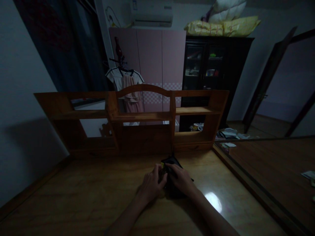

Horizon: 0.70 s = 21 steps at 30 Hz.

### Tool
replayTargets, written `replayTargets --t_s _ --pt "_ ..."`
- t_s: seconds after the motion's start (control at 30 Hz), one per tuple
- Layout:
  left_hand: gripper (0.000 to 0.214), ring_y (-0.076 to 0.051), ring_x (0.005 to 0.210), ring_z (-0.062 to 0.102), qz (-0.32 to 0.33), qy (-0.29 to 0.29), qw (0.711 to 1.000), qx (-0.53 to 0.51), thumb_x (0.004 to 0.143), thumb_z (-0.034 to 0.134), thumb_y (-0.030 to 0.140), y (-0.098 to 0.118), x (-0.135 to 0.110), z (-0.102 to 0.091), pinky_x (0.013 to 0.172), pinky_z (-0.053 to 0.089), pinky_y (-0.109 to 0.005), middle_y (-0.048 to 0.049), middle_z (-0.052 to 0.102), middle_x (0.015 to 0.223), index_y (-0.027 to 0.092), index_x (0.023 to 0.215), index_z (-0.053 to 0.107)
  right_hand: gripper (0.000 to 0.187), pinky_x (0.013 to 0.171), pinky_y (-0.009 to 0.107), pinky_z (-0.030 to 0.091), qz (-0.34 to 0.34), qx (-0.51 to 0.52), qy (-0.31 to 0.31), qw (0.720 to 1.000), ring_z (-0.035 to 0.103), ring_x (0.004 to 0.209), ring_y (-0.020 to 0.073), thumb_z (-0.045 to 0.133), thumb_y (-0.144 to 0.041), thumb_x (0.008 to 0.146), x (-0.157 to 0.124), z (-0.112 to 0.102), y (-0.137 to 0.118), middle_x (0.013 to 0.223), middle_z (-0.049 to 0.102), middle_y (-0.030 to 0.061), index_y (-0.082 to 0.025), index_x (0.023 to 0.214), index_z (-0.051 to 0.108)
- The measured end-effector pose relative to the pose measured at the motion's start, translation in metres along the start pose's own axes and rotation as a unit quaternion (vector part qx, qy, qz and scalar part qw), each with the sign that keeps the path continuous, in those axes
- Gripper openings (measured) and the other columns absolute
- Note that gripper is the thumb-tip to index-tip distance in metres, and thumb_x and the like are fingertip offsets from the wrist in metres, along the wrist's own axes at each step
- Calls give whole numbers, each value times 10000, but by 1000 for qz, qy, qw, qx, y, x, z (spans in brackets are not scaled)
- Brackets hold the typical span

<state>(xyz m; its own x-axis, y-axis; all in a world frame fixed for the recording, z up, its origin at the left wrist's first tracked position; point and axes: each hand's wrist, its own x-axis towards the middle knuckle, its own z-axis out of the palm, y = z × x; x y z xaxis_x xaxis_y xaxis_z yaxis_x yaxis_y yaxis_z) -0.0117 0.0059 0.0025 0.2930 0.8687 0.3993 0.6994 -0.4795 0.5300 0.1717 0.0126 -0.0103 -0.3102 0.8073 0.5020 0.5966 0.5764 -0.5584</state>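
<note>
A small dark object (172, 161), black and too dim to name, lies on the wooden desk (98, 190) near the shelf unit. My left hand (152, 183) rests on its left side with the fingers curled onto it. Over its right side lies my right hand (181, 179), fingers bent and pressing on it. The two hands meet over the object and hide most of it. A small yellowish spot shows between the fingers.
A wooden shelf unit (137, 114) stands along the desk's far edge. Behind it are a pink wardrobe (157, 59), hanging clothes (126, 82) and a dark cabinet (211, 65) with bedding on top. Clutter lies on the floor at right (230, 134). An open door (268, 78) stands at right.
</note>
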Motion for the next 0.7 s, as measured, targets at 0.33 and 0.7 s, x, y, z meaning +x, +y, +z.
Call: replayTargets --t_s 0.33,0.7 --pt "189 -200 738 653 -17 22 998 55 933 397 380 -5 2 5 631 393 -271 -16 657 852 231 1049 410 427 881 347 490 22 -22 2 1000 621 1026 221 530 -145 809 1 3 0 1148 650 72 -229 1228 533" --pt "348 -231 903 651 -34 -11 996 79 942 328 320 -17 2 7 746 443 -303 -95 661 1029 196 1263 383 452 896 360 484 3 -9 -1 1000 611 1044 232 539 -162 796 0 0 -7 1165 638 95 -198 1246 526"
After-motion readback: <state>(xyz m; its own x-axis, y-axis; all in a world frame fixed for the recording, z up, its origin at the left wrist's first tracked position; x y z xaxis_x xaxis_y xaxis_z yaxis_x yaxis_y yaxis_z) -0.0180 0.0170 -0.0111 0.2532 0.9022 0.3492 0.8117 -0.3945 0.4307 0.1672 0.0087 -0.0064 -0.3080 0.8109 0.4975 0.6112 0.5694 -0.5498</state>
